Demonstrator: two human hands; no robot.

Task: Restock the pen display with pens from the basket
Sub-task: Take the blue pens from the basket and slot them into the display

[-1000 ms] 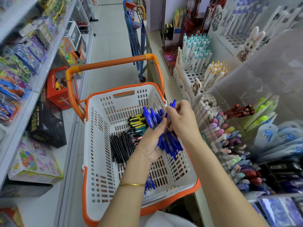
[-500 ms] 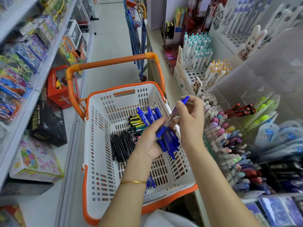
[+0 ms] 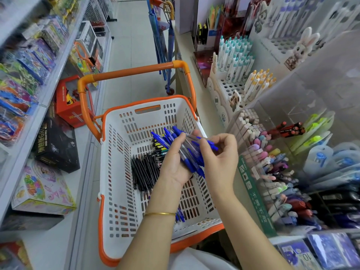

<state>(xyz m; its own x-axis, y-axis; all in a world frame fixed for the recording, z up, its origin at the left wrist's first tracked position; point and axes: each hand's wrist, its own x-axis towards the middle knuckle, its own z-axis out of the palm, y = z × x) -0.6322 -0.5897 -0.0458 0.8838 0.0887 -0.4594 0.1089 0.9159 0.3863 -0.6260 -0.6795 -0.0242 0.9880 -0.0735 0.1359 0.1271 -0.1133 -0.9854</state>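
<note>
Restocking is judged to be early. A bundle of blue pens is held over the basket in the curled grip of the left hand, and one of them is pinched by the right hand. Many black pens lie in the basket; the pen display beside it is not yet reached.

Open air is sitting above the basket, its handle arching across the far end. Rightward, pens are crowding the display; the clear upper compartment is seemingly standing free.
</note>
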